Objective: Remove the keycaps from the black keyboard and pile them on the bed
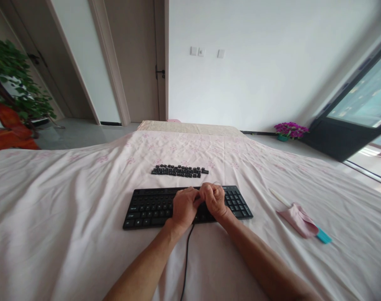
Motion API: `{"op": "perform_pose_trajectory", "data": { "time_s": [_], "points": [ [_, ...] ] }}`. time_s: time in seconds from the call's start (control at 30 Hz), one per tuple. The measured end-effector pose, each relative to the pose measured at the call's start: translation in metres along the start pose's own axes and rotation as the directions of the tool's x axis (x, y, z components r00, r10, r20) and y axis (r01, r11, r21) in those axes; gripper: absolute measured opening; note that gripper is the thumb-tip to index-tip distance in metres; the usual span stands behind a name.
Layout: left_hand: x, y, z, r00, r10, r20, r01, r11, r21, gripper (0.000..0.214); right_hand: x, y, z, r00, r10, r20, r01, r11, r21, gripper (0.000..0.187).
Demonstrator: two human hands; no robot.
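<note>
A black keyboard (148,207) lies on the pink-flowered cloth in front of me, its cable (186,261) running toward me. My left hand (185,205) rests over its middle, fingers curled together near my right hand. My right hand (213,198) is closed in a fist just left of the number pad. A thin, pale wire-like loop (217,183) shows behind that fist; what it belongs to is hidden. Whatever the fingers of either hand hold is also hidden. Beyond the keyboard, loose black keycaps (177,171) are laid out in rows.
To the right lie a pink cloth (298,220), a blue-ended tool (323,235) partly under it, and a pale stick (279,197). The cloth-covered surface (83,251) has folds. Purple flowers (291,129) stand on the floor by the wall.
</note>
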State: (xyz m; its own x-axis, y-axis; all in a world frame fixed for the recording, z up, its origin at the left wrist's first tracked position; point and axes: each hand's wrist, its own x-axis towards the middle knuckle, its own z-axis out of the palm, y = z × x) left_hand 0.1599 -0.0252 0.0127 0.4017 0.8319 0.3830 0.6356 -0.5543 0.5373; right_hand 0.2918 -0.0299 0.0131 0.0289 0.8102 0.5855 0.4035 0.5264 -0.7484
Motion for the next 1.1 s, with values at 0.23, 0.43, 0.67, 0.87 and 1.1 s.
{"op": "perform_pose_trajectory", "data": {
  "time_s": [0.23, 0.43, 0.67, 0.87, 1.1],
  "points": [
    [0.001, -0.007, 0.003, 0.999, -0.031, 0.013, 0.032, 0.994, -0.102, 0.015, -0.001, -0.003, 0.0, 0.999, -0.028, -0.036, 0.029, 0.999, 0.037, 0.052],
    [0.003, -0.014, 0.007, 0.994, -0.107, 0.011, 0.106, 0.949, -0.298, 0.006, 0.004, -0.008, -0.009, 0.962, -0.237, 0.136, 0.264, 0.934, -0.241, 0.037],
    [0.004, -0.015, 0.004, 0.974, -0.226, 0.031, 0.214, 0.86, -0.462, 0.019, 0.009, -0.018, -0.011, 0.961, -0.226, 0.161, 0.249, 0.959, -0.136, 0.031],
    [0.005, -0.018, 0.002, 0.971, -0.24, 0.019, 0.224, 0.872, -0.435, 0.026, 0.009, -0.016, -0.009, 0.828, -0.386, 0.406, 0.497, 0.841, -0.214, 0.027],
    [0.006, -0.02, 0.005, 0.947, -0.32, -0.004, 0.258, 0.772, -0.581, 0.042, 0.022, -0.018, -0.02, 0.99, 0.068, 0.123, 0.003, 0.865, -0.501, 0.026]
  ]
}}
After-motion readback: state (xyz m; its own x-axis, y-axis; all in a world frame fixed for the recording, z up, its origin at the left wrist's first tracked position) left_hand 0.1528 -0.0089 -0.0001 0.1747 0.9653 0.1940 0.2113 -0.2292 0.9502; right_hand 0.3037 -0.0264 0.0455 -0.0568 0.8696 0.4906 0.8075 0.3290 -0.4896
